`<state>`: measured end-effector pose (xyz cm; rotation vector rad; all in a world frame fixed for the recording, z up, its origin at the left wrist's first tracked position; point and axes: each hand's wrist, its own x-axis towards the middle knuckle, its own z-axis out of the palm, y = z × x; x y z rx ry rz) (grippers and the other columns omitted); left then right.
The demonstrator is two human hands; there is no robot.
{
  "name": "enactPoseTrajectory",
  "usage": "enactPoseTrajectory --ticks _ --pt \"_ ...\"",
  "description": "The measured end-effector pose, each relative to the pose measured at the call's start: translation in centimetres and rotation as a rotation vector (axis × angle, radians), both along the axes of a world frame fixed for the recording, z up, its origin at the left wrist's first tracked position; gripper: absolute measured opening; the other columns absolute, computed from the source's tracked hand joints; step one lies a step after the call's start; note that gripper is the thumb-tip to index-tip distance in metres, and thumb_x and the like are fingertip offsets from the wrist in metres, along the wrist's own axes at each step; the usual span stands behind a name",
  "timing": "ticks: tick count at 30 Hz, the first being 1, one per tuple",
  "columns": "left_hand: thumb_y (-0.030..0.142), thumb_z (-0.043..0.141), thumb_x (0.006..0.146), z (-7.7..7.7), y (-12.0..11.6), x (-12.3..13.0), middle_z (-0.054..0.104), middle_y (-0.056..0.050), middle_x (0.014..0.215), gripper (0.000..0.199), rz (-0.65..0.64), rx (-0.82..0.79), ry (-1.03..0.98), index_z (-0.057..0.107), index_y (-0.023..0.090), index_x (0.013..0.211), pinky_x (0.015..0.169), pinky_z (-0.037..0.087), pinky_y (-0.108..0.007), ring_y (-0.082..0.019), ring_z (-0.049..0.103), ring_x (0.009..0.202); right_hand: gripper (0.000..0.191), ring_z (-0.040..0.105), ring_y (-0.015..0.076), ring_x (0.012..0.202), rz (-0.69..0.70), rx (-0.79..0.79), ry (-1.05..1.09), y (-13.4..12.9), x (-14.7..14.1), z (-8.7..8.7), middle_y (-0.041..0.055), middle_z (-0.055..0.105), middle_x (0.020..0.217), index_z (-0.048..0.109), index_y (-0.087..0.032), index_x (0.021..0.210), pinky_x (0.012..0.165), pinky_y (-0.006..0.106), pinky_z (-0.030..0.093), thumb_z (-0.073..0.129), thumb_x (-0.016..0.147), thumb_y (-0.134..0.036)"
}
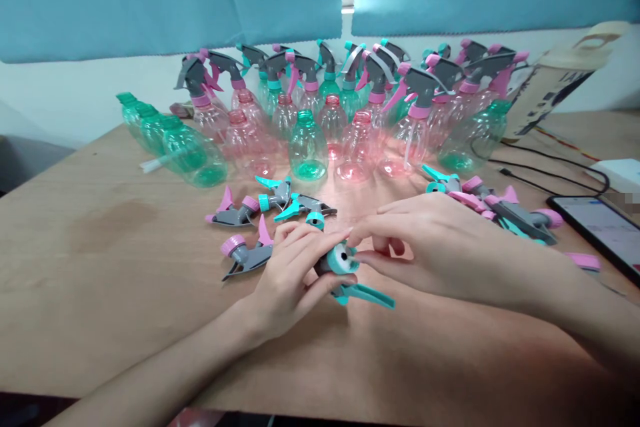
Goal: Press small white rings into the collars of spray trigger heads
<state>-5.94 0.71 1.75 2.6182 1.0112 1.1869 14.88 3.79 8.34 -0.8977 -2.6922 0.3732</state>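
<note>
My left hand (295,273) is closed round a grey and teal trigger spray head (341,259) above the front of the table. Its round teal collar, with a white inside and a dark centre hole, faces up and toward me, and the teal trigger points right. At the collar's right edge, my right hand (415,240) has thumb and forefinger brought together. Whether anything small sits between those fingertips is hidden. Behind my left hand lie several loose spray heads, among them a pink and grey one (245,257) and a teal and grey one (307,208).
Clear pink and green bottles (309,147) stand in rows behind, many with spray heads fitted. Green bottles (185,147) lean at the left. More spray heads (520,213) are piled at the right, by a phone (605,230), black cables (565,163) and a tilted cream tumbler (555,87).
</note>
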Motion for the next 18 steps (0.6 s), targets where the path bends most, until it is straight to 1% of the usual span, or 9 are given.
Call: enactPoseTrajectory --ticks 2,5,8,12,16,18 --pt "0.033 0.054 0.091 -0.1 0.0 0.0 0.065 -0.005 0.088 0.031 -0.007 -0.007 0.005 0.052 0.013 0.114 0.081 0.038 -0.035 -0.018 0.057 0.083 0.018 0.057 0.0113 0.059 0.017 -0.041 0.014 -0.2 -0.1 0.0 -0.0002 0.065 0.067 0.069 -0.020 0.089 0.055 0.023 0.036 0.051 0.086 -0.019" --pt "0.035 0.050 0.092 -0.2 0.0 0.1 0.066 -0.005 0.086 0.031 -0.011 -0.003 0.007 0.051 0.014 0.115 0.080 0.039 -0.035 -0.018 0.057 0.083 0.020 0.053 0.0101 0.054 0.024 -0.098 0.028 -0.2 -0.2 0.1 -0.0007 0.064 0.064 0.069 -0.019 0.086 0.053 0.022 0.034 0.050 0.085 -0.016" --pt "0.037 0.049 0.093 -0.5 0.1 0.0 0.066 -0.005 0.087 0.031 -0.012 -0.013 0.009 0.051 0.015 0.115 0.079 0.039 -0.036 -0.019 0.057 0.082 0.016 0.047 0.0082 0.051 0.015 -0.133 0.035 -0.1 -0.4 -0.2 -0.0036 0.058 0.059 0.069 -0.019 0.084 0.050 0.022 0.031 0.054 0.081 -0.014" --pt "0.036 0.049 0.093 -0.9 0.0 -0.1 0.065 -0.005 0.089 0.030 -0.025 -0.035 0.000 0.051 0.015 0.114 0.080 0.038 -0.036 -0.019 0.057 0.084 0.013 0.038 0.0059 0.045 0.010 -0.183 0.071 0.2 -0.7 -0.7 -0.0072 0.049 0.051 0.069 -0.019 0.082 0.045 0.020 0.026 0.057 0.079 -0.014" --pt "0.034 0.045 0.095 -1.2 -0.1 0.0 0.066 -0.006 0.092 0.027 -0.072 -0.064 -0.017 0.050 0.014 0.113 0.082 0.038 -0.036 -0.018 0.056 0.086 0.014 0.042 0.0053 0.048 0.060 -0.217 0.104 0.2 -0.8 -0.8 -0.0055 0.057 0.058 0.071 -0.019 0.082 0.048 0.020 0.029 0.058 0.080 -0.014" --pt "0.033 0.044 0.095 -1.2 0.0 0.0 0.066 -0.005 0.092 0.026 -0.080 -0.080 -0.013 0.050 0.015 0.113 0.082 0.037 -0.036 -0.018 0.057 0.086 0.014 0.045 0.0059 0.050 0.069 -0.207 0.076 0.2 -0.7 -0.6 -0.0047 0.060 0.061 0.071 -0.020 0.081 0.049 0.021 0.029 0.059 0.080 -0.014"
